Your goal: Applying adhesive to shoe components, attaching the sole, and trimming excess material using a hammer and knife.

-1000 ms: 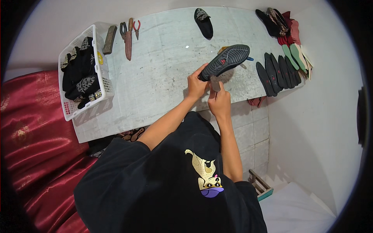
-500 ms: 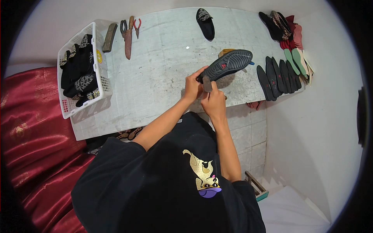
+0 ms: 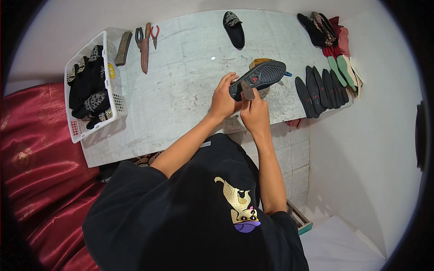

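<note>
A black shoe [image 3: 270, 74] is held sole-up over the table, its ribbed sole showing a small red mark. My left hand [image 3: 223, 100] is closed around its near-left end, thumb and fingers at the edge. My right hand [image 3: 256, 114] grips a hammer [image 3: 247, 91], whose worn grey-brown head lies over that same end of the sole. Most of the handle is hidden by the hand. Behind the shoe, a yellowish-brown block [image 3: 258, 62] shows in part, and a small blue tip [image 3: 288, 73] sticks out at the far end.
On the left stands a white plastic basket [image 3: 118, 101] of black patterned shoes. Near it lie a dark bar [image 3: 123, 48], a sheathed knife [image 3: 144, 56], black-handled scissors [image 3: 139, 35] and red-handled pliers [image 3: 155, 36]. One finished-looking shoe [image 3: 234, 31] is at the back; several black soles [image 3: 312, 92] line the right.
The hammer head has shifted slightly right and up along the sole, with my right hand moving right. My left hand wraps further over the shoe's end. The whole view has shifted a little.
</note>
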{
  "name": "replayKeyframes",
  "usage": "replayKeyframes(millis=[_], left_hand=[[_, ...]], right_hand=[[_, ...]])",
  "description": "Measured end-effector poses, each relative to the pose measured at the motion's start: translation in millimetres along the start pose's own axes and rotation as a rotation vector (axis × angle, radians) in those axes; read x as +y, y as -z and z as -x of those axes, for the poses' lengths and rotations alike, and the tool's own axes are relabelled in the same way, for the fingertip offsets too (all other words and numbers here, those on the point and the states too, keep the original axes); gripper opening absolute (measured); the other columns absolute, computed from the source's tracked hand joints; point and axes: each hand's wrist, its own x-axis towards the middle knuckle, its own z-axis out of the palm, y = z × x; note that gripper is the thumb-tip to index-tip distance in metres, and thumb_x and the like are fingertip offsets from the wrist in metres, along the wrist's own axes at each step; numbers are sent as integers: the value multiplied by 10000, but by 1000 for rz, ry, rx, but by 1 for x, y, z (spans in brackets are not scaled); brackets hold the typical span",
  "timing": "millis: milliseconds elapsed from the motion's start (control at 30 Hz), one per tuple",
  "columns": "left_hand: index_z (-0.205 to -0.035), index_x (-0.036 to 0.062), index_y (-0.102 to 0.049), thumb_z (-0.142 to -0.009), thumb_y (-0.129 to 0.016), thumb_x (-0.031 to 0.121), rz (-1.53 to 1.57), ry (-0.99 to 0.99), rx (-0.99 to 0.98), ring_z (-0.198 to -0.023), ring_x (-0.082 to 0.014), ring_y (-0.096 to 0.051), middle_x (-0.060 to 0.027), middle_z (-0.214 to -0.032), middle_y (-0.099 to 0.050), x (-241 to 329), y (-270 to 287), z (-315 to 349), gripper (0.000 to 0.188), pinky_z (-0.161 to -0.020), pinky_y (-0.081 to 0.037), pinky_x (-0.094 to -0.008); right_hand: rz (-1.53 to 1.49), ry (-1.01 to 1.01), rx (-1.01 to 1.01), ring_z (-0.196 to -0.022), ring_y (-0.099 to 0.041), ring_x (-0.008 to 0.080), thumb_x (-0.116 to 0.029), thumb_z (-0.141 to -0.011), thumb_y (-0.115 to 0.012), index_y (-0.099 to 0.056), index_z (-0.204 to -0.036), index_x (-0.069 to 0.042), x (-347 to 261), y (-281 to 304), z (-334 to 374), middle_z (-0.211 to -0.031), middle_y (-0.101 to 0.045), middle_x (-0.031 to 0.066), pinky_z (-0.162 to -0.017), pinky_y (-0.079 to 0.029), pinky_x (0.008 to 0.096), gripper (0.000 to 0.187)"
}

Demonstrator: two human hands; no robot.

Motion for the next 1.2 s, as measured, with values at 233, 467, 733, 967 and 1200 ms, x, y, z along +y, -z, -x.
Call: replayKeyframes(millis=[233, 467, 733, 967, 1200], left_hand=[[-1371, 11, -543, -836, -746, 177, -272, 144, -305, -978, -441, -698, -271, -1063, -707, 19, -1, -22, 596, -817, -548, -491], [-1164, -48, -608, -849, -786, 332, -197, 15, -168, -909, -470, -709, -290, -956, -720, 11, -13, -20, 525, -788, -559, -526], [-1190, -22, -599, -843, -775, 254, -268, 128, -335, -1014, -477, -674, -305, -1061, -698, 19, -3, -27, 477, -842, -537, -501], [-1126, -3, -566, -733, -803, 176, -326, 26, -321, -999, -471, -666, -259, -1024, -688, 10, 10, -14, 492, -851, -541, -526], [-1249, 9, -577, -712, -789, 181, -420, 112, -414, -973, -475, -684, -283, -1031, -708, 7, 26, 1, 603, -838, -555, -500]], right_hand=[[-96, 16, 13, -812, -663, 528, -186, -992, -575, -620, -1067, -4, 12, -1, -12, -814, -673, 315, -695, -511, 573, 202], [-214, -27, 93, -822, -667, 528, -237, -1018, -575, -639, -1091, -12, -2, 14, -26, -826, -679, 310, -693, -519, 556, 246], [-1, -88, 45, -831, -667, 528, -255, -1034, -554, -649, -1107, -21, 21, 6, -34, -835, -681, 311, -709, -511, 563, 263], [-89, -46, 109, -824, -654, 546, -264, -1011, -575, -611, -991, -3, 21, 13, -36, -812, -674, 324, -723, -503, 604, 264], [-133, -4, 117, -831, -653, 548, -272, -1012, -582, -641, -1025, 1, 18, 14, -36, -808, -675, 315, -731, -505, 594, 280]])
